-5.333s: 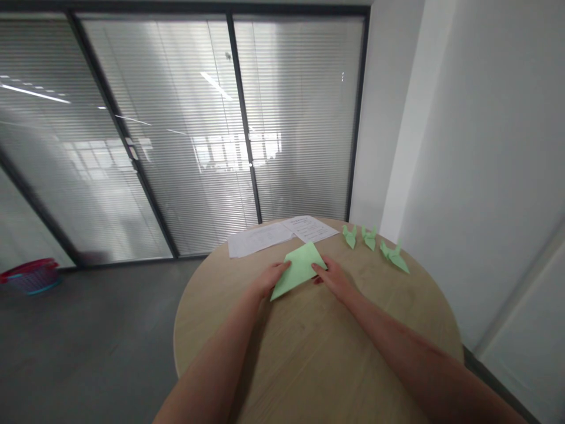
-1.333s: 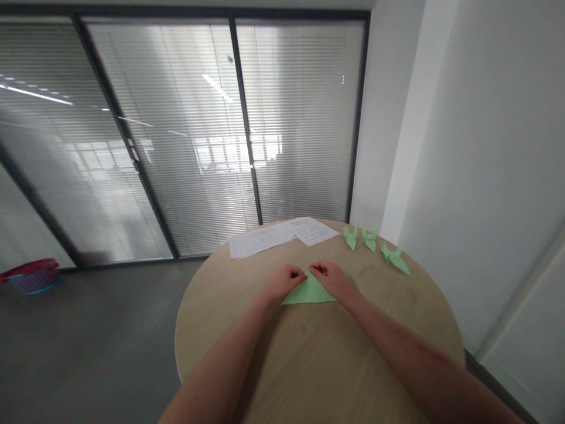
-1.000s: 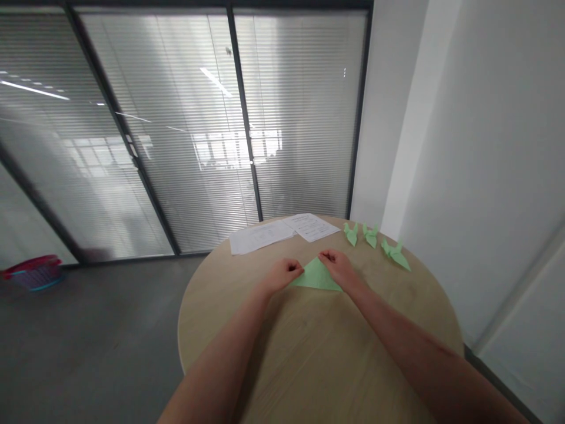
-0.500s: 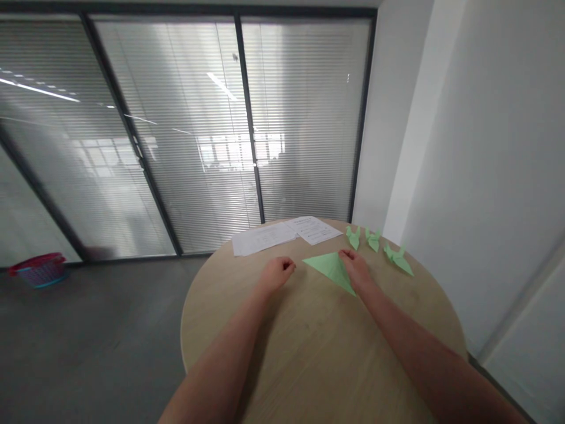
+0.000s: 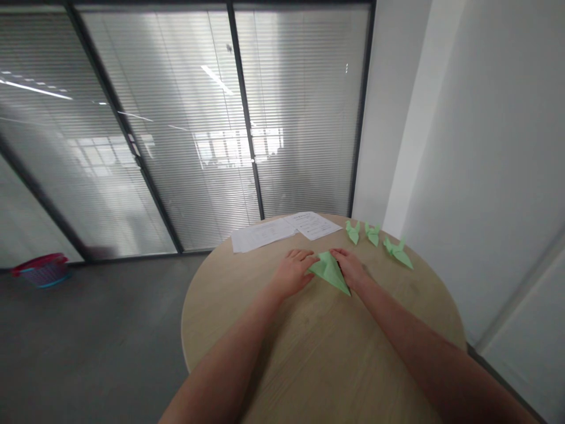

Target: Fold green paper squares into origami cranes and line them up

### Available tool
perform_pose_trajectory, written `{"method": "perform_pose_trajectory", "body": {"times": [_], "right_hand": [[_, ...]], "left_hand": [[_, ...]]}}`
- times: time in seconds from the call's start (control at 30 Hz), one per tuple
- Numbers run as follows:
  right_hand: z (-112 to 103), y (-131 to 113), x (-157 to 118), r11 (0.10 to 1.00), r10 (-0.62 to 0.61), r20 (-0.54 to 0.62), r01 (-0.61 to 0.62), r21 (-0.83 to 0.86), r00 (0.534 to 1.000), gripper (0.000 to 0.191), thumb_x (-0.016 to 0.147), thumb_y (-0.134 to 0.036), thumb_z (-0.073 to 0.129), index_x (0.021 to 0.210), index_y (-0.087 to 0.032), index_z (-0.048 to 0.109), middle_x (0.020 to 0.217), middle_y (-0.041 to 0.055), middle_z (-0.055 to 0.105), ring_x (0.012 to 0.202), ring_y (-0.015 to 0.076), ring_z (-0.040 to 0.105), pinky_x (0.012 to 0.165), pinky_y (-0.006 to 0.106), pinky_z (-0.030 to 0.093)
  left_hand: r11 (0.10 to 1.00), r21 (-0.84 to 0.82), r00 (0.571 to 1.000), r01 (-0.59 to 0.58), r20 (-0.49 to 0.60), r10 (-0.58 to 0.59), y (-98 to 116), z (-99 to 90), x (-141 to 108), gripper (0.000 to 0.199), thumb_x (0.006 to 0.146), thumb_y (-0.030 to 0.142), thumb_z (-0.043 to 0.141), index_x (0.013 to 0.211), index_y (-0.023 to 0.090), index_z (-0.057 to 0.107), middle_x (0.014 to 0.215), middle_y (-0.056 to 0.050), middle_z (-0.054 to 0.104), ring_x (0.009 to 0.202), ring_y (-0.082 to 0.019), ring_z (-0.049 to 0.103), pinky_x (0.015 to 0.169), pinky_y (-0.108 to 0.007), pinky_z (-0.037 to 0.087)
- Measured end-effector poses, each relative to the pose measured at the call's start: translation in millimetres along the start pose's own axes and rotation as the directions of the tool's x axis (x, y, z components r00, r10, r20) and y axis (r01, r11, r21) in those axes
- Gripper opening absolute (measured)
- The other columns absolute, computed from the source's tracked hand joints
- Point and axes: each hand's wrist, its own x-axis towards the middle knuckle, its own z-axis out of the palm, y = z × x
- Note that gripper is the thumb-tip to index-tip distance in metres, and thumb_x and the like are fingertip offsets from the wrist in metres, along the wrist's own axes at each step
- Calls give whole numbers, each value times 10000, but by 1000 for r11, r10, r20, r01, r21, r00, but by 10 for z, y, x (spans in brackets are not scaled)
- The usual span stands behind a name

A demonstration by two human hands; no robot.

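A sheet of green folding paper point(image 5: 330, 273), folded into a triangle, lies between my hands on the round wooden table point(image 5: 309, 359). My left hand point(image 5: 295, 273) has its fingers and thumb at the paper's left corner and covers that tip. At the top right edge, my right hand point(image 5: 349, 268) pinches the paper between thumb and fingers. One point of the paper reaches toward me, below the right hand. Beyond the right hand stand three folded green paper figures point(image 5: 372, 233), the nearest one point(image 5: 398, 253) having a longer flat point.
Printed white sheets point(image 5: 265, 234) lie along the table's far edge. Glass panels with blinds point(image 5: 304, 118) rise behind the table, and a white wall point(image 5: 494, 176) is on the right. A red and blue basket point(image 5: 43, 271) sits on the floor at far left.
My left hand has moved right, its curled fingers opening out and coming onto the paper's left corner. The paper's left part now looks bent up. My right hand stays at the top edge.
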Motion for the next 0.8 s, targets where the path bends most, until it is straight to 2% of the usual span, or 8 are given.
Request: {"method": "perform_pose_trajectory", "body": {"times": [0.1,0.17,0.4,0.6,0.8], "right_hand": [[36,-17,-26,985,108,-10,-106,139,994,272,739,-457,708,905,-242,693,856,37,772,723,220,702,706,339,575],[59,-32,-44,979,131,2,-130,156,991,278,734,-434,717,928,-237,695,868,40,777,733,223,703,700,337,573],[58,-93,-83,978,155,28,-157,136,988,318,709,-389,726,980,-226,702,941,48,780,796,220,704,730,331,559],[62,-149,-129,979,146,64,-153,136,987,292,707,-380,745,954,-230,710,905,38,769,803,225,699,754,339,554],[85,-150,-143,972,163,60,-171,160,985,272,710,-364,733,947,-235,697,855,42,760,726,209,682,677,322,545]], "left_hand": [[1000,-18,999,25,39,-24,20,24,12,476,907,159,633,1377,228,603,1378,-110,640,1237,-268,597,1106,-454,449],[997,-53,997,48,56,-45,11,43,12,494,907,118,590,1388,231,590,1382,-99,635,1239,-251,602,1096,-426,469],[984,-162,996,74,53,-66,-29,49,-19,526,863,118,606,1380,213,593,1373,-103,634,1243,-254,605,1107,-412,477],[979,-201,999,47,32,-42,-9,-33,-19,469,867,157,597,1334,189,625,1347,-111,658,1235,-258,613,1103,-408,478],[973,-217,995,83,63,-71,-15,-84,-22,471,843,158,599,1307,216,647,1349,-102,663,1208,-249,629,1099,-404,482]]}}
